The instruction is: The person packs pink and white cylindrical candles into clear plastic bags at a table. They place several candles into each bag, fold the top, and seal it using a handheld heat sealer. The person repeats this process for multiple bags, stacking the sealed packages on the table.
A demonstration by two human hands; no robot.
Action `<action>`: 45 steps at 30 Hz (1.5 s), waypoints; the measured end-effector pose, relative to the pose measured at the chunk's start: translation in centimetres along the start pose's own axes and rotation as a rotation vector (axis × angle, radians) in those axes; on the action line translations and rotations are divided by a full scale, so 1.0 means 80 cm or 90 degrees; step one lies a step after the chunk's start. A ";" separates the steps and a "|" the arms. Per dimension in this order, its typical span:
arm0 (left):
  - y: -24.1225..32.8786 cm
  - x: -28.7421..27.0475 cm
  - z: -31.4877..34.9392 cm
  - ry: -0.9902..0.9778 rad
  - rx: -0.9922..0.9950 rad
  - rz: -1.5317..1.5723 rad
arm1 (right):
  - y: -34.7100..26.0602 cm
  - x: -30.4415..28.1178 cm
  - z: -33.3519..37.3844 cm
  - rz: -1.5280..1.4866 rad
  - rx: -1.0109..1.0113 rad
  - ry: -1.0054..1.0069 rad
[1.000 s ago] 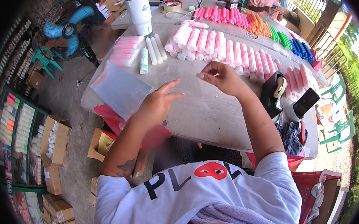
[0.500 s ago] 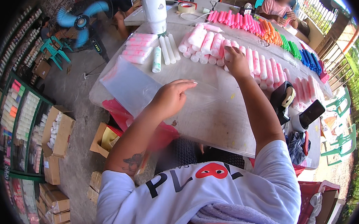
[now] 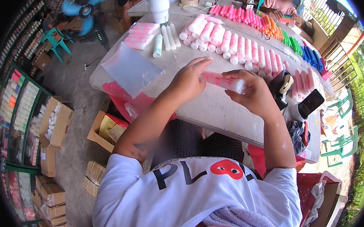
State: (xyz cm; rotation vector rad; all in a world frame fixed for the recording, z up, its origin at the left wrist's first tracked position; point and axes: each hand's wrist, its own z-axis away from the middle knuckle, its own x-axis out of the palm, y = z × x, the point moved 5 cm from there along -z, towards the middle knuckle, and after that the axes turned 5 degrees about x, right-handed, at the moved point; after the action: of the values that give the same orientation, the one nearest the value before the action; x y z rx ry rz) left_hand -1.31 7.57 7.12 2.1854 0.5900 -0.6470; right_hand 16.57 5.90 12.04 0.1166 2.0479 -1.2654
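My right hand [image 3: 254, 93] grips a white candle in a pink-printed clear wrapper [image 3: 220, 80], tilted over the table's near part. Close to its far end is my left hand [image 3: 188, 81], fingers stretched out; whether it touches the wrapper I cannot tell. Beyond both hands lies a long stacked row of similar wrapped candles [image 3: 233, 43]. Left of that row are a few bare white candles [image 3: 169, 37], a green-printed wrapped roll [image 3: 157, 46] and a small pile of pink-printed packs [image 3: 141, 35]. Clear plastic sheets [image 3: 130, 70] lie beside my left forearm.
A white tumbler [image 3: 158, 6] stands at the back left. Pink, orange [image 3: 271, 28], green and blue candles line the far side. A tape dispenser [image 3: 281, 89] and a phone [image 3: 310, 103] are at right. Another person [image 3: 282, 8] sits across the table; a fan [image 3: 86, 10] stands left.
My right hand has come back from the row toward me, now with a wrapped candle in it. My left hand has moved slightly right and up, close to the candle's end.
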 end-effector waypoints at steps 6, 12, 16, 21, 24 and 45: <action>0.003 0.021 0.052 0.038 0.011 0.043 | 0.046 0.107 -0.010 0.401 -0.216 0.111; -0.038 0.055 0.082 0.081 0.064 0.002 | 0.084 0.136 -0.019 0.587 -0.134 0.007; -0.049 0.066 0.087 0.083 0.063 0.045 | 0.110 0.056 -0.089 0.033 0.092 -0.220; -0.050 0.073 0.086 0.045 0.058 0.095 | 0.163 0.028 -0.195 0.291 0.084 0.196; -0.041 0.071 0.090 0.025 0.083 0.038 | 0.187 0.059 -0.233 0.516 0.130 0.192; -0.014 0.059 0.099 0.207 0.085 -0.025 | 0.115 0.111 0.072 -0.540 0.181 0.307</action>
State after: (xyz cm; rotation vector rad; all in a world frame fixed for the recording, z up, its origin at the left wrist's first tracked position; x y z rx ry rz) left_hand -0.42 3.08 -0.96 2.4307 0.7779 -0.3607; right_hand 16.86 3.48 -1.76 -0.3985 2.4035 -2.2162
